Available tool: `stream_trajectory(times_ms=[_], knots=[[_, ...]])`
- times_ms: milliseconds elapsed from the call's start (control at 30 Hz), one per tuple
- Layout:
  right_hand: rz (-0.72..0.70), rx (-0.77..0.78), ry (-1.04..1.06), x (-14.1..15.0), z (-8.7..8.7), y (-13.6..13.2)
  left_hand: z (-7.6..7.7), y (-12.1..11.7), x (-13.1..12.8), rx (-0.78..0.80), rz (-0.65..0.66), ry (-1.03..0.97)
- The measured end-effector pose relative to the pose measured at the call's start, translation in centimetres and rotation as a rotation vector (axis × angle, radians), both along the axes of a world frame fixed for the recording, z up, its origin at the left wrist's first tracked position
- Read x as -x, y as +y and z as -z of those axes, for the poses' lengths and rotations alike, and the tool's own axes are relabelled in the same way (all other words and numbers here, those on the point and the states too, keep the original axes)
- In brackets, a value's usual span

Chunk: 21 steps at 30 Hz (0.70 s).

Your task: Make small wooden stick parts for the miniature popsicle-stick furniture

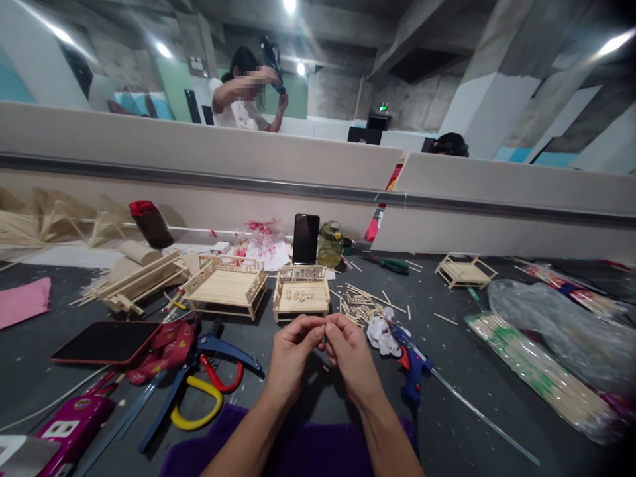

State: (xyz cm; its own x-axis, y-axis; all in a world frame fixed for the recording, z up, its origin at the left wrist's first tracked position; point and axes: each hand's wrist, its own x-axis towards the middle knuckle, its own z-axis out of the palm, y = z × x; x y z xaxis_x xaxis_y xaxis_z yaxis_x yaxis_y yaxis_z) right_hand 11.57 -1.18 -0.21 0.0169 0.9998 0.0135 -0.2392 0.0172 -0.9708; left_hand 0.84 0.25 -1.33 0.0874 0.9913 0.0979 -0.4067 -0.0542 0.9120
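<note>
My left hand (293, 351) and my right hand (350, 351) meet at the fingertips above the dark table, both pinched together on a tiny piece that I cannot make out. Just beyond them stands a small wooden stick bed model (301, 293) with little pieces lying on it. A larger stick model (226, 286) stands to its left. Loose short sticks (360, 303) lie scattered to the right of the small model.
A blue glue gun (411, 366) and crumpled tissue (381, 333) lie right of my hands. Blue cutters (199, 371), a phone (106, 342) and a pink cloth are at the left. A standing phone (305, 238), a jar, stick bundles (541, 374) and another model (464, 270) lie further off. A person stands behind the partition.
</note>
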Motion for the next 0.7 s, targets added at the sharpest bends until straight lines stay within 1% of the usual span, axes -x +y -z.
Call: stream_trajectory(times_ms=[100, 200, 300, 367, 400, 467, 533, 600, 700], knots=[[-0.044, 0.085, 0.116, 0.0, -0.2, -0.1, -0.1, -0.1, -0.1, 0.081, 0.021, -0.084], [-0.074, 0.11, 0.226, 0.1, -0.5, -0.1, -0.2, -0.1, -0.2, 0.179, 0.04, -0.17], [-0.027, 0.115, 0.228, 0.1, -0.4, 0.0, -0.3, -0.1, -0.2, 0.262, 0.056, -0.23], [0.047, 0.073, 0.104, -0.2, -0.1, 0.1, -0.2, -0.1, -0.2, 0.278, 0.06, -0.249], [0.099, 0.03, -0.003, -0.4, 0.1, 0.2, -0.2, 0.0, -0.2, 0.282, 0.063, -0.256], [0.235, -0.071, -0.276, -1.2, 0.4, 0.4, -0.2, 0.1, -0.2, 0.289, 0.065, -0.272], [0.372, -0.134, -0.535, -2.3, 0.6, 0.5, -0.2, 0.2, -0.1, 0.302, 0.061, -0.289], [0.443, -0.126, -0.703, -3.4, 0.5, 0.6, -0.4, 0.4, 0.2, 0.317, 0.046, -0.303], [0.432, -0.04, -0.859, -4.7, 0.3, 0.7, -0.6, 0.9, 0.8, 0.335, 0.031, -0.285]])
